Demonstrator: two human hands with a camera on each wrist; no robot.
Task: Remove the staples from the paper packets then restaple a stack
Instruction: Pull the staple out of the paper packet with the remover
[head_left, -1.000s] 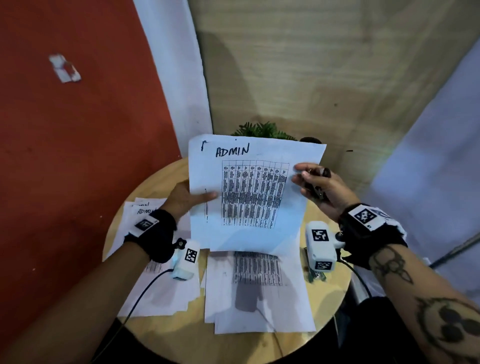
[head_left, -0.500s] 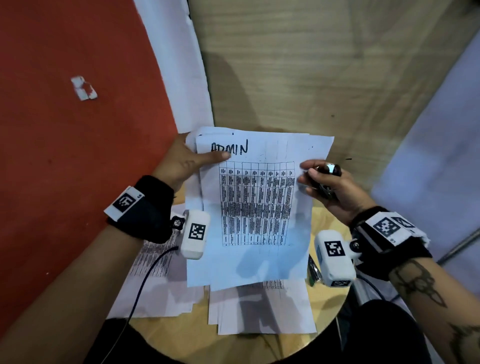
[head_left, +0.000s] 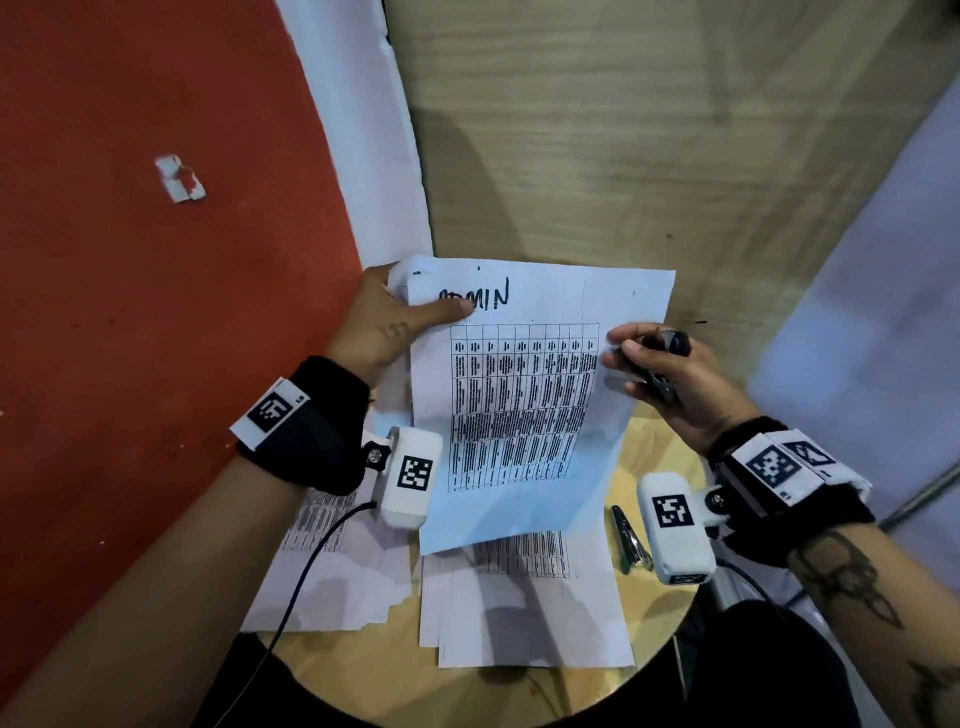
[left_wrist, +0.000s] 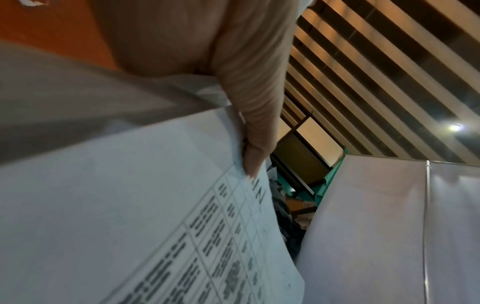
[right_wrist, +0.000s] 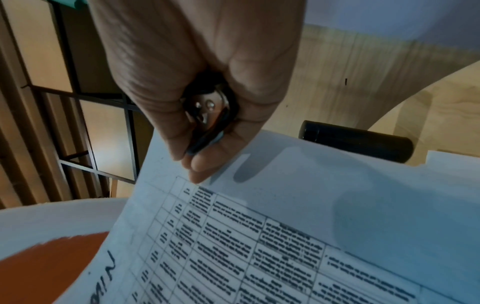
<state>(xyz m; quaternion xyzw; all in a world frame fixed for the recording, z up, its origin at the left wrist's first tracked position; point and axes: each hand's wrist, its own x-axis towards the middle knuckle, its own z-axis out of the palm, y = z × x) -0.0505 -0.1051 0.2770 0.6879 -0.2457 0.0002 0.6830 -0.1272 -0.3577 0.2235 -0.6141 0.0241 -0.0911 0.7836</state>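
Note:
I hold a paper packet (head_left: 524, 405) headed "ADMIN", printed with a table, above the table. My left hand (head_left: 395, 322) pinches its top left corner, where the sheets curl, with the thumb (left_wrist: 254, 127) flat on the front page (left_wrist: 130, 205). My right hand (head_left: 660, 364) is at the packet's right edge. Its fingers are curled round a black and metal staple remover (right_wrist: 210, 109), and its fingertips touch the top page (right_wrist: 285, 236). No staple is visible in the corner.
Under the packet, a round wooden table (head_left: 649, 457) carries a stack of loose sheets (head_left: 524, 613) in the middle and another pile (head_left: 332, 582) on the left. A metal tool (head_left: 628, 540) lies near my right wrist. A black cylinder (right_wrist: 355, 142) lies behind the packet.
My left hand has slid from the packet's left edge up to its top left corner, and the packet has risen a little. The right hand has kept its place at the right edge.

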